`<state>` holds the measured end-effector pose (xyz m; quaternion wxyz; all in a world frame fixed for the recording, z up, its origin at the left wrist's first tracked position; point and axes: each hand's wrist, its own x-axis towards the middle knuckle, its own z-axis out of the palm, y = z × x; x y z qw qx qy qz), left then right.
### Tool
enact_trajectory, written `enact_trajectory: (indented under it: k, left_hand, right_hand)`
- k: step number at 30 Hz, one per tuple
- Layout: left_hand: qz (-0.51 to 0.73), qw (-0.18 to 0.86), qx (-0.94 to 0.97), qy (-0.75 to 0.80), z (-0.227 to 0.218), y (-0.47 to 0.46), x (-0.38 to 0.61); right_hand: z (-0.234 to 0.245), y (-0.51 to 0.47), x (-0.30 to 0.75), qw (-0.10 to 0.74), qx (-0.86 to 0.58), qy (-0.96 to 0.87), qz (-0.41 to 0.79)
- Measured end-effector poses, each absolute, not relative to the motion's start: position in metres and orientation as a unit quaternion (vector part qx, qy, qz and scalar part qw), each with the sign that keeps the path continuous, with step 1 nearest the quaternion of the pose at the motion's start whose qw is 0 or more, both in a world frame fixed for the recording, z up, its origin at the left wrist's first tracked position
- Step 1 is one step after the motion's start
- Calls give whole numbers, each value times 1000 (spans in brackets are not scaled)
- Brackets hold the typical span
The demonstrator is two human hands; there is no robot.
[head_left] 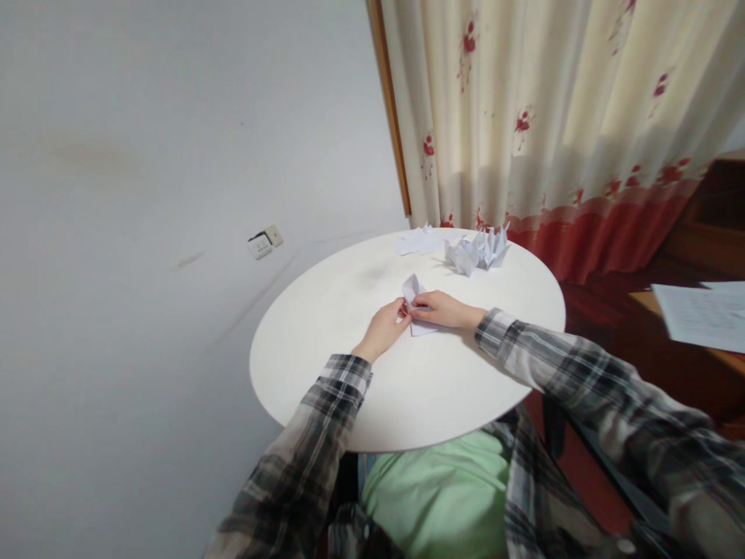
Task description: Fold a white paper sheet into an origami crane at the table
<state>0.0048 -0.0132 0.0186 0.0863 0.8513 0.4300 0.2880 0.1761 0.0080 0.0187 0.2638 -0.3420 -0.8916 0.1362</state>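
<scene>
A partly folded sheet of white paper point(412, 286) is between my hands near the middle of the round white table point(308, 334). One flap of it stands up, and a flat corner shows below my right fingers. My left hand point(384, 328) pinches the paper's left edge with curled fingers. From the right, my right hand point(445, 309) lies over the paper, thumb and fingers closed on it. My fingers hide much of the folds. Beyond my hands, several folded paper cranes point(477, 250) sit grouped toward the table's far right.
White paper pieces point(420, 241) lie at the table's far edge. A pale wall point(145, 326) with a socket point(260, 246) borders the left side. Behind the table hangs a flowered curtain point(524, 93). Printed sheets point(701, 314) rest on a wooden surface at right.
</scene>
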Motion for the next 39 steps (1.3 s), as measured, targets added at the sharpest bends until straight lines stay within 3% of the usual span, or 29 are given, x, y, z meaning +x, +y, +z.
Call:
enact_trajectory:
  k: [39]
  left_hand:
    - [264,76,864,422,16,-10,4]
  right_hand:
    - [17,10,176,251,-344,-895,134]
